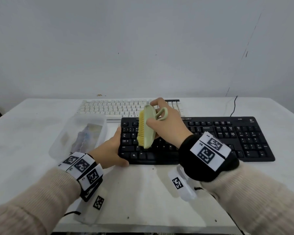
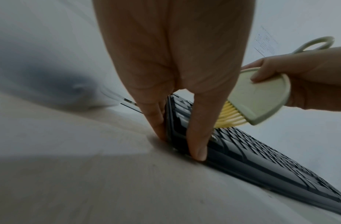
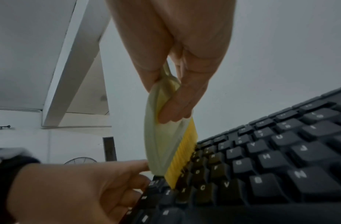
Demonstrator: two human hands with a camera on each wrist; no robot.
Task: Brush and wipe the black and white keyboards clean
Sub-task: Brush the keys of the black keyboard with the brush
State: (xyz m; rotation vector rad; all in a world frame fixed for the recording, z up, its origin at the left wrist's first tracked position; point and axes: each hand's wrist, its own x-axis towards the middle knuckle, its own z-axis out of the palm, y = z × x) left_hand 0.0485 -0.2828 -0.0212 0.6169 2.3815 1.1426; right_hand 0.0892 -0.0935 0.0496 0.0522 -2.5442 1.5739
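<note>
My right hand (image 1: 165, 122) grips the green brush (image 1: 147, 129), which touches the black keyboard (image 1: 210, 138). My left hand (image 1: 109, 150) holds that keyboard's end. The white keyboard (image 1: 109, 107) lies just behind both hands.

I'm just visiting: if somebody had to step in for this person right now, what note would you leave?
Right hand grips the pale green plastic brush with yellow bristles; its bristles touch the left letter keys of the black keyboard.
Left hand grips that keyboard's left end, steadying it.
The white keyboard lies behind it; a translucent plastic box sits left of the black one, contents unclear.
Done: brushing the black keyboard is under way; how far cannot be told.
Left: finish brushing it, wipe it, then brush and wipe the white one.
</note>
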